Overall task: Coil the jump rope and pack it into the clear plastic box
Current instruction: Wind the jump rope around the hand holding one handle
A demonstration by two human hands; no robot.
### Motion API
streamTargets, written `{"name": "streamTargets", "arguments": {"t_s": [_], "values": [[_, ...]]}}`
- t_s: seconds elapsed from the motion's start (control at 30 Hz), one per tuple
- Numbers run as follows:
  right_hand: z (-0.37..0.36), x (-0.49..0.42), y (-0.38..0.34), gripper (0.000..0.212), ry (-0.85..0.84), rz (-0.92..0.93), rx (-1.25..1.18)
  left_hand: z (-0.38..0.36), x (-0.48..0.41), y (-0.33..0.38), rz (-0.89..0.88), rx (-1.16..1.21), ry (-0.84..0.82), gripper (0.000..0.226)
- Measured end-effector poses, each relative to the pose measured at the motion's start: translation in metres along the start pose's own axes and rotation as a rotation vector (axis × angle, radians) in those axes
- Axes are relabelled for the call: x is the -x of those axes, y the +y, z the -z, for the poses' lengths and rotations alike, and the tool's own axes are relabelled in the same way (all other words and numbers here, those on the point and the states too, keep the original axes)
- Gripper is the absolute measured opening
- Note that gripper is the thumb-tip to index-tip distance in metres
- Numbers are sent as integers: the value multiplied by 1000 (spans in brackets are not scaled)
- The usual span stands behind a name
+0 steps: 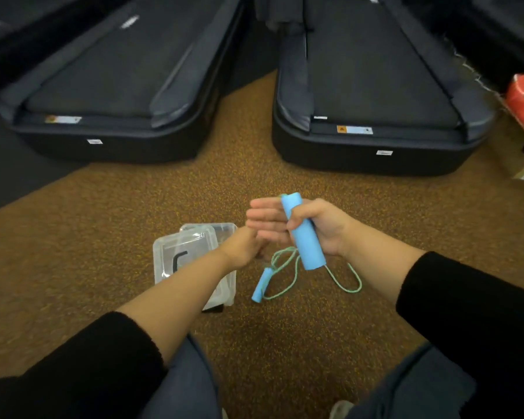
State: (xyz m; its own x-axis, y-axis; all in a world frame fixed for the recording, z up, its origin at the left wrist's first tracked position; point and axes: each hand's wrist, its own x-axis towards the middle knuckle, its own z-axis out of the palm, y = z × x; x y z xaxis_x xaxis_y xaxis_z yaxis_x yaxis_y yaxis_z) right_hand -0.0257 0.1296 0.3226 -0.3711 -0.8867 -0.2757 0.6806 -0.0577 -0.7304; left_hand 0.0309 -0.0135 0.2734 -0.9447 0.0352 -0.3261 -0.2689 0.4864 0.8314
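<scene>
A clear plastic box (194, 255) sits on the speckled floor (103, 237) under the person's left forearm. The left hand (263, 226) is flat-fingered and appears empty. A second handle (260, 285) and slack green cord (285, 267) lie below it. The right hand (324, 228) grips a blue handle (303, 234). Coiling looks barely started, and the free hand must next gather loops.

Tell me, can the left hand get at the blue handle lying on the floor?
Probably yes: the left hand is open and empty, and the floor handle lies uncovered beside the clear box, with only cord around it.
</scene>
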Motion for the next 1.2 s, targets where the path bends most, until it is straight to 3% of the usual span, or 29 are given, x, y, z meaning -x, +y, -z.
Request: {"name": "streamTargets", "arguments": {"t_s": [0.2, 0.33, 0.57, 0.73, 1.0, 1.2], "values": [[-5, 15, -21, 72, -143, 207, -278, -13, 16, 21, -148, 201, -4, 38], [-7, 9, -22, 72, -126, 244, -266, -20, 19, 20, -135, 250, -40, 36], [9, -1, -10, 56, 82, 203, -38, -15, 28, 36, -62, 25, -226, 20], [18, -6, -3, 50, 179, 104, 152, -6, 30, 37, -177, -384, -288, 34], [21, -5, 19, 50, 236, -32, 244, 14, 20, 34, -519, -598, -233, 31], [21, -4, 18, 47, 209, 38, 149, 29, 26, 42, -590, -602, -51, 34]]}}
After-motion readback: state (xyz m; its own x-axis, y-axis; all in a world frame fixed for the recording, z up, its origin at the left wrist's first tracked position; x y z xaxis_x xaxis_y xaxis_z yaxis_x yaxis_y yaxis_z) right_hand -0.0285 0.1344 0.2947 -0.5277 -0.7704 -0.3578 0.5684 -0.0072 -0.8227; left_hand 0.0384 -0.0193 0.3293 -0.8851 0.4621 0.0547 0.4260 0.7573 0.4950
